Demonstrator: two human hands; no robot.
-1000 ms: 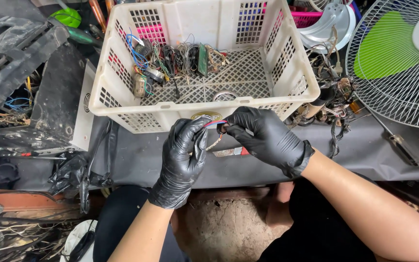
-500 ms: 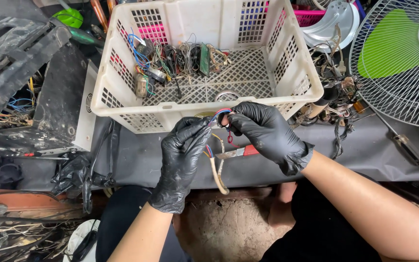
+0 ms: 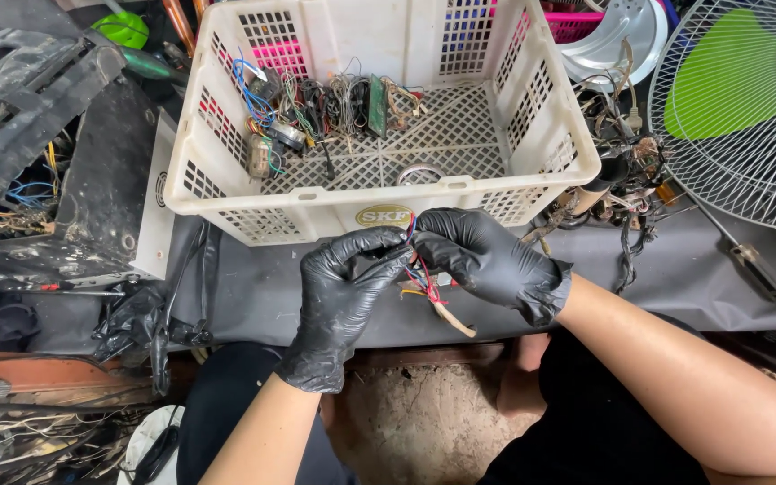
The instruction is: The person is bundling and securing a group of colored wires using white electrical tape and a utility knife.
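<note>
Pinched between both gloved hands, left hand (image 3: 343, 287) and right hand (image 3: 487, 260), a wire bundle (image 3: 424, 286) is being gripped taut for untangling, just below the white basket (image 3: 334, 211).

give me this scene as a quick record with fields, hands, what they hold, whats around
left hand: left hand, black glove, pinching the bundle of coloured wires
right hand: right hand, black glove, gripping the same bundle from the other side
wires: red, blue and orange strands, a tan sleeve hanging below
behind hands: white plastic basket holding loose wires and small parts
right side: fan guard with green blades
surface: grey cloth
</note>
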